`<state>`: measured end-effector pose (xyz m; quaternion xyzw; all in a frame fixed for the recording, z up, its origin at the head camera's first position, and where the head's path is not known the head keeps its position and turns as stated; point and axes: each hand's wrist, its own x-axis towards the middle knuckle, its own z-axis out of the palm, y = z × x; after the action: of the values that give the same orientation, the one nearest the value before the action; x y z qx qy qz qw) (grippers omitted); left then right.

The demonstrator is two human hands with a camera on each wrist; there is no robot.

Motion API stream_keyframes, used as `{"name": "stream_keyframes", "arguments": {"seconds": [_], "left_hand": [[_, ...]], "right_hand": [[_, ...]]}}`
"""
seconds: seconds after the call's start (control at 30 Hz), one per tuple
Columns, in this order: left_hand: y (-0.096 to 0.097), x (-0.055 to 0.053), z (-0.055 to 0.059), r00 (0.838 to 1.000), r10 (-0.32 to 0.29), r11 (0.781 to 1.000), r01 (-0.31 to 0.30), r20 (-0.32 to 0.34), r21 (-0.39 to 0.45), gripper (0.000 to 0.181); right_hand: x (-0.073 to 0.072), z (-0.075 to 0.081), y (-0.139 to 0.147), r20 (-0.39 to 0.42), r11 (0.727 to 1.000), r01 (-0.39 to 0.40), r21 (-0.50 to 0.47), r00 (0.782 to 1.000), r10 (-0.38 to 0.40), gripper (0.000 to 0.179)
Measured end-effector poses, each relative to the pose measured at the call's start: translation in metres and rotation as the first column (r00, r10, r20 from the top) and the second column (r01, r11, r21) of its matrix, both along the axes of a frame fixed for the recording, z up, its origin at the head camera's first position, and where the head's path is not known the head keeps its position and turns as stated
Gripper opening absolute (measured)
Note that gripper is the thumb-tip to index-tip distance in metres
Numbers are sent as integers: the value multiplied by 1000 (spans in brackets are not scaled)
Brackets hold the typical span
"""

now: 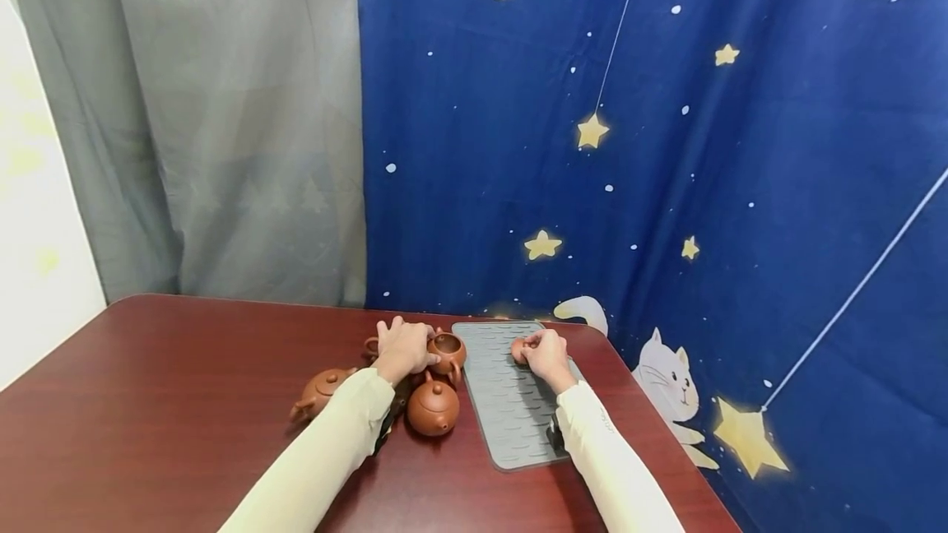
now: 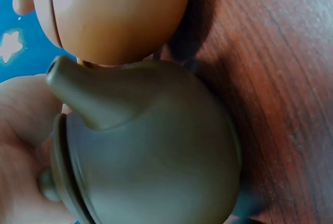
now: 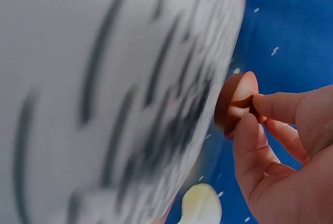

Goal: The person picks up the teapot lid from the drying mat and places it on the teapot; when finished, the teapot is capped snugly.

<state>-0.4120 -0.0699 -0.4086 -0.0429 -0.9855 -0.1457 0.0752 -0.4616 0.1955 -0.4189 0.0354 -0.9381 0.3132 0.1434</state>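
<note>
In the head view my right hand (image 1: 549, 356) is over the far part of a grey ridged mat (image 1: 511, 426), pinching a small reddish-brown teapot lid (image 1: 519, 350). The right wrist view shows thumb and fingertips on the knob of the lid (image 3: 229, 104), its underside turned to the mat. My left hand (image 1: 405, 348) grips the side of a lidless brown teapot (image 1: 457, 349), thumb at its rim; part of the grip is hidden. A dark lidded teapot (image 2: 156, 156) lies close beside the left palm (image 2: 23, 125) in the left wrist view.
A lidded brown teapot (image 1: 433, 410) stands nearer to me, beside the mat's left edge. Another teapot (image 1: 323, 389) is left of my left sleeve, and part of one more (image 1: 371, 345) shows behind the left hand. Curtains (image 1: 474, 146) hang behind the dark red table (image 1: 185, 401).
</note>
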Motion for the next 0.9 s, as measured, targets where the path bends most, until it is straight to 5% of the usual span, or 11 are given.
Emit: {"name": "stream_keyframes", "arguments": {"seconds": [0.47,0.73,0.9], "left_hand": [[2,-5,6,999,43,999,-43,20,-8,42],[11,-6,-9,999,29,1000,-29,21,0,44],[8,-9,-5,998,57,998,-57,-17,10,44]], "right_hand": [[20,25,-65,-150,974,-191,-118,973,173,7],[28,18,-79,-116,969,-218,-119,972,204,7],[25,20,-93,-148,958,-264,-113,958,247,8]]}}
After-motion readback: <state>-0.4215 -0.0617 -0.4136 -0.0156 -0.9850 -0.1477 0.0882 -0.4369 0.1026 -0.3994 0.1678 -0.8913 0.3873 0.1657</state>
